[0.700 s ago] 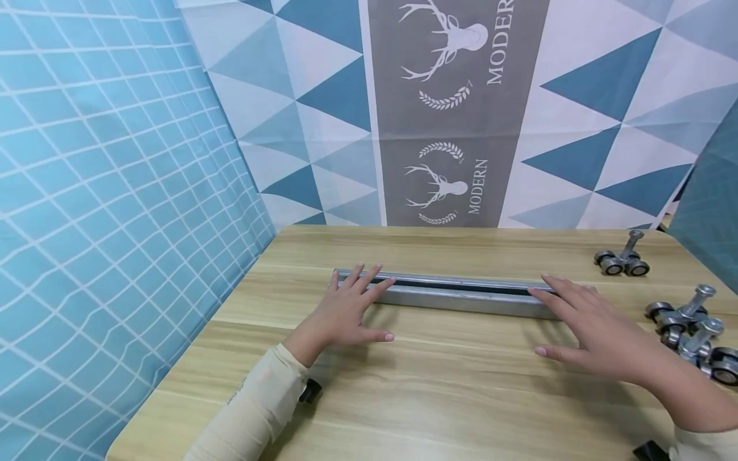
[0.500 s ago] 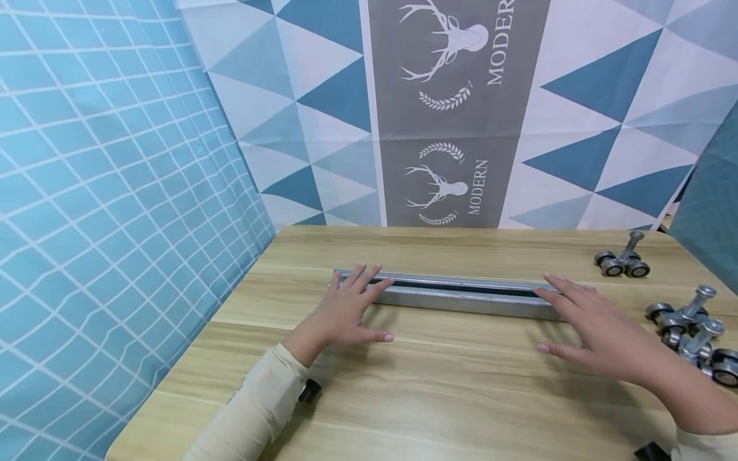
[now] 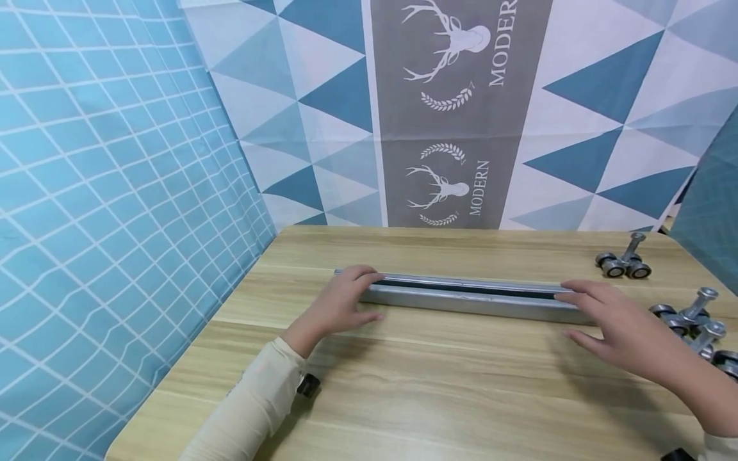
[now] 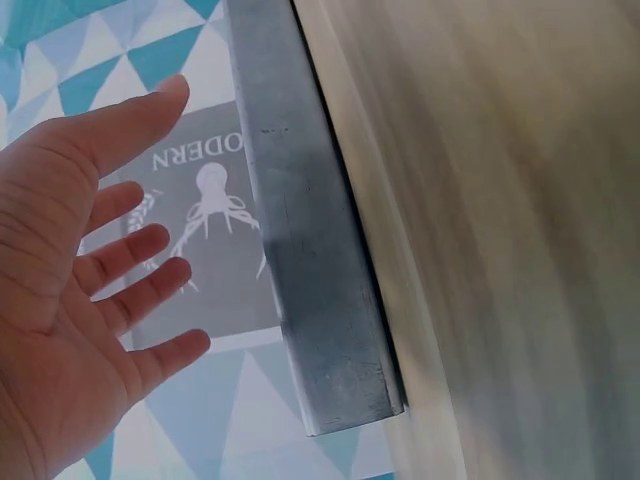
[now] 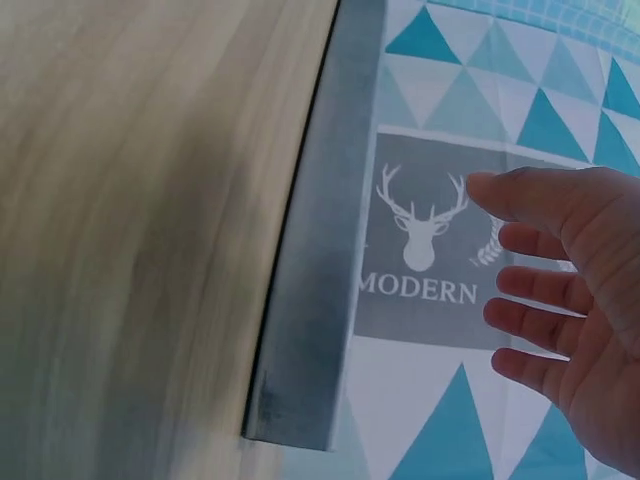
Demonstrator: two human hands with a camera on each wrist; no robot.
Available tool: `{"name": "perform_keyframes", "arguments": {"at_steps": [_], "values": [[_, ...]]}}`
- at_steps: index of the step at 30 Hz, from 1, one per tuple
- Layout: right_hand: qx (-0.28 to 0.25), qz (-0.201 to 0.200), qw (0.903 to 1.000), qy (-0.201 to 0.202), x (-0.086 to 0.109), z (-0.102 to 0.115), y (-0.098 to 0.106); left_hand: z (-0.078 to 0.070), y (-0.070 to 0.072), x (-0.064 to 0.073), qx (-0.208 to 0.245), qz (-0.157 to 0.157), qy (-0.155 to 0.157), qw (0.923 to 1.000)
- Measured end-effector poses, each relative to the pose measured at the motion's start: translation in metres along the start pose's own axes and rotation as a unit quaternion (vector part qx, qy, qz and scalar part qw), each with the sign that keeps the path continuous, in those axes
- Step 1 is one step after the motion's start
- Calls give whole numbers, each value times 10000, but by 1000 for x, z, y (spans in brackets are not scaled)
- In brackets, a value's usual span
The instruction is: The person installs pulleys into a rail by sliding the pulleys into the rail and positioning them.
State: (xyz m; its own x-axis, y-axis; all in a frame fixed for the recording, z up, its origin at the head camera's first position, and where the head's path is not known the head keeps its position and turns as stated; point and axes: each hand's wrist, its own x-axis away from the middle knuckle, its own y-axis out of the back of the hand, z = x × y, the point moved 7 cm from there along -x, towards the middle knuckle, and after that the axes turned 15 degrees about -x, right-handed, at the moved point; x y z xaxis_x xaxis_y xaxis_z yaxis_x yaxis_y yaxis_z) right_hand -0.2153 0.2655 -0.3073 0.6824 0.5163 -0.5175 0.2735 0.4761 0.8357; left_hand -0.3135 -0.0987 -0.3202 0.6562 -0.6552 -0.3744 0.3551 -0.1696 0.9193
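Head: palm-down hands above rail

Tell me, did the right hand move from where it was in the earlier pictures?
Yes. The right hand has shifted to the right, nearer the right end of the metal rail, which lies in about the same place.

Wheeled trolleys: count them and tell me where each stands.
3. The far trolley is near the table's back right corner; the middle trolley and near trolley stand close together at right, the latter partly behind the right forearm, which may hide more.
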Motion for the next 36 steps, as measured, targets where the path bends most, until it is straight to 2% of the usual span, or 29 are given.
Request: {"name": "perform_keyframes", "arguments": {"at_steps": [5, 12, 18, 23, 27, 31, 36], "values": [[119, -233, 9996, 125, -5, 1, 8, 9, -1, -2, 63, -116, 63, 9999], [253, -339, 9991, 93, -5, -6, 17, 15, -5, -5, 166, -29, 63, 9998], [206, -187, 9996, -70, -1, -15, 21, 22, -10, -10, 365, 241, 38, 9990], [236, 117, 9979, -594, 3, -21, 21, 31, -13, -12, 373, 524, 81, 9979], [306, 208, 9950, -924, 8, -26, 24, 39, -14, -13, 279, 682, 204, 9971], [438, 149, 9945, -940, 14, -32, 28, 48, -17, -13, 160, 886, 354, 9953], [542, 62, 9948, -862, 24, -40, 35, 55, -22, -14, 114, 1105, 349, 9932]]}}
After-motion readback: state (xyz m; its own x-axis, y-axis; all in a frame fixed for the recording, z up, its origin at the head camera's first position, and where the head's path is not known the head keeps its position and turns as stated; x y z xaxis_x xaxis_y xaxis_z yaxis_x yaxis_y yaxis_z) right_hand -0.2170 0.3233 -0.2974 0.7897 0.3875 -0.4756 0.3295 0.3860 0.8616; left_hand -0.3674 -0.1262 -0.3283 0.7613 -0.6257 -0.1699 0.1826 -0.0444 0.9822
